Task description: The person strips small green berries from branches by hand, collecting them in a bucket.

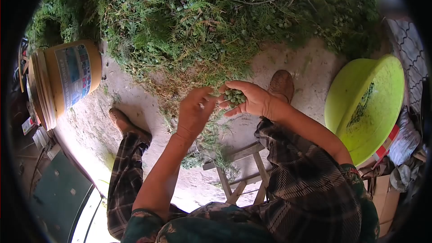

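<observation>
My right hand (249,98) is turned palm up with its fingers curled round a small heap of green cones (234,97). Close beside its fingertips, my left hand (195,110) has its thumb and fingers bent together in a pinch; whatever lies between them is too small to name. Beyond both hands spreads a large pile of green conifer branches (180,31), with small round cones among the leaves. Dry brown clippings (180,85) lie at the near edge of the pile.
A yellow bucket (94,69) stands at the left. At the right, a lime-green basin (387,85) is tilted, with small dark bits inside. Between my legs is a wooden frame (245,153). Cardboard (384,198) and plastic bags lie at the lower right.
</observation>
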`<state>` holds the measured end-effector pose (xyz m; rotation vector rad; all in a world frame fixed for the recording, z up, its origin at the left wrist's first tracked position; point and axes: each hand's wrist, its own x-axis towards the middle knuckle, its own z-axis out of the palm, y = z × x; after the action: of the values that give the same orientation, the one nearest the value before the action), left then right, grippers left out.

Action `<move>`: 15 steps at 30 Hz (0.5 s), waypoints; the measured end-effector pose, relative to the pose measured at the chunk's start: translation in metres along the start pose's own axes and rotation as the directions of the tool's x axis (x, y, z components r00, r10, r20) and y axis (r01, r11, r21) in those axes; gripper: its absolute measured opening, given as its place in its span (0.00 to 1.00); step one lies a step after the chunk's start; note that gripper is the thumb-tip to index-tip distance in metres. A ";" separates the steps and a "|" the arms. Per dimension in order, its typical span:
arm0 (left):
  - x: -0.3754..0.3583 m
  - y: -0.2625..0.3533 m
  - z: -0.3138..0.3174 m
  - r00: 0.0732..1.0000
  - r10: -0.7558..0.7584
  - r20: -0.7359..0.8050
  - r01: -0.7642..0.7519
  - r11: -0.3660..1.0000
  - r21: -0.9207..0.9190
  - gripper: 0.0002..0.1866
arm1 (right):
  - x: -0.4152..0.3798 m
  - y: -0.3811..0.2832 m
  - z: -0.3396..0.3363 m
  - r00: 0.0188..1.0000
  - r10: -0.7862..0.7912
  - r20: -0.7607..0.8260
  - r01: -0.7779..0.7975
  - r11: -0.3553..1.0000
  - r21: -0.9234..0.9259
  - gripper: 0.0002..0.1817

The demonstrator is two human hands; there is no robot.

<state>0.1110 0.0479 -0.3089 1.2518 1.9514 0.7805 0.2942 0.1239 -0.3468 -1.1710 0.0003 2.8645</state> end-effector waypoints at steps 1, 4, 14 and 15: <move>0.000 0.003 0.003 0.997 -0.015 0.077 0.022 0.995 -0.092 0.06 | 0.000 0.000 -0.001 1.000 -0.004 0.029 0.003 1.000 0.025 0.17; 0.018 -0.016 0.000 0.994 -0.098 0.050 0.100 0.995 -0.030 0.08 | 0.004 -0.001 -0.014 0.992 0.005 0.127 -0.007 1.000 0.015 0.17; 0.062 -0.038 0.002 0.930 -0.331 -0.159 0.366 0.807 0.464 0.16 | -0.002 -0.005 -0.001 0.999 0.014 0.043 -0.008 0.992 -0.123 0.15; 0.056 -0.045 0.001 0.931 -0.329 -0.158 0.364 0.807 0.465 0.16 | -0.001 -0.005 -0.002 0.999 0.012 0.045 -0.006 0.992 -0.122 0.15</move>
<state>0.0713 0.0839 -0.3565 1.0869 2.4403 0.1402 0.2960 0.1290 -0.3473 -1.1275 -0.1743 2.9353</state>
